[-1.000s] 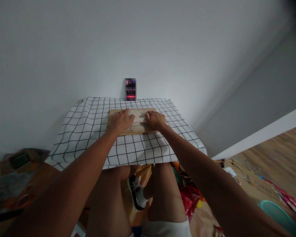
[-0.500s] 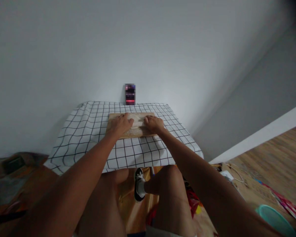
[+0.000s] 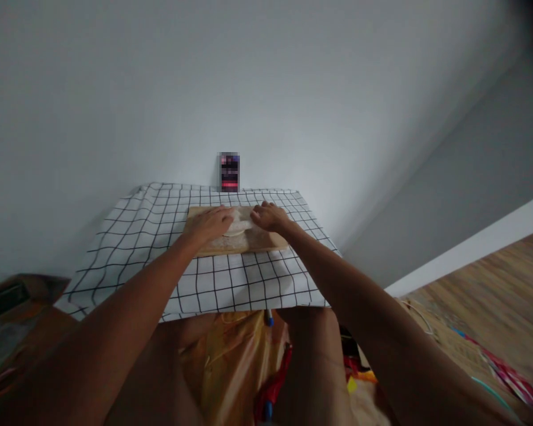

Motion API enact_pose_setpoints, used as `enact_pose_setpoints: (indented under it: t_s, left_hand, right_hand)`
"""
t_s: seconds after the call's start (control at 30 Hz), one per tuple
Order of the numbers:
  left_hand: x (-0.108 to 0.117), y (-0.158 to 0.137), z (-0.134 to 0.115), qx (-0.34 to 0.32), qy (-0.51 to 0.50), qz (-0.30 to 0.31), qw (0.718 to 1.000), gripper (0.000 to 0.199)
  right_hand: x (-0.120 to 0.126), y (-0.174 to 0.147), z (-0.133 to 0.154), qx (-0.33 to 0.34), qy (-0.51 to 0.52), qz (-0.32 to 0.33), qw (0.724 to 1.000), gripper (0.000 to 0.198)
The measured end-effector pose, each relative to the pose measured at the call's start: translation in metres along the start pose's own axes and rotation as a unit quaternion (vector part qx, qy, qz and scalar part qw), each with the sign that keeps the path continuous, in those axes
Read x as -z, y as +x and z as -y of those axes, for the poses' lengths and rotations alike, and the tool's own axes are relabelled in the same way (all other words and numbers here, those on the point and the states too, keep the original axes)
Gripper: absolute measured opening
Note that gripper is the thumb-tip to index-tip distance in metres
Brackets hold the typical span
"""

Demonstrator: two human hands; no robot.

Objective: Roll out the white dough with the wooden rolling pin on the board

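Observation:
A pale, flour-dusted rolling pin [image 3: 241, 226] lies crosswise over a flat piece of dough [image 3: 234, 234]. Both are on a wooden board [image 3: 262, 243] with flour smeared over it. My left hand [image 3: 212, 223] presses down over the pin's left end, fingers together and pointing forward. Over its right end, my right hand [image 3: 269, 216] is curled, knuckles raised. The hands hide both ends of the pin and part of the dough.
Under the board is a table with a white, black-checked cloth [image 3: 231, 290]. A phone-like object [image 3: 230, 173], blurred out, leans on the wall behind. My knees are below the table's front edge. A teal rim [image 3: 491, 390] shows at lower right.
Both hands have shifted slightly on the board, the right one rising more over the pin. The view has moved a little, and the shoe below the table is out of sight.

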State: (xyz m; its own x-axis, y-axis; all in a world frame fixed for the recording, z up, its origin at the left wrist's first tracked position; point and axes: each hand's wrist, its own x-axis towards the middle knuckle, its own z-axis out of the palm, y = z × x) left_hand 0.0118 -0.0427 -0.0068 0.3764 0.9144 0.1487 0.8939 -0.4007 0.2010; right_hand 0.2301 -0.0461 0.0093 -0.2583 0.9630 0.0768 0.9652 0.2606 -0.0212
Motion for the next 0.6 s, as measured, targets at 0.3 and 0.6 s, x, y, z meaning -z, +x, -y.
enact_pose_setpoints:
  t_s: [0.3, 0.6]
  left_hand:
    - [0.005, 0.001, -0.009, 0.062, -0.015, -0.007, 0.998, 0.055]
    - [0.0, -0.008, -0.016, 0.08, 0.032, -0.013, 0.996, 0.056]
  right_hand:
    - [-0.011, 0.011, -0.008, 0.028, 0.016, -0.04, 0.999, 0.056]
    - [-0.028, -0.017, -0.009, 0.037, 0.033, -0.097, 0.994, 0.055]
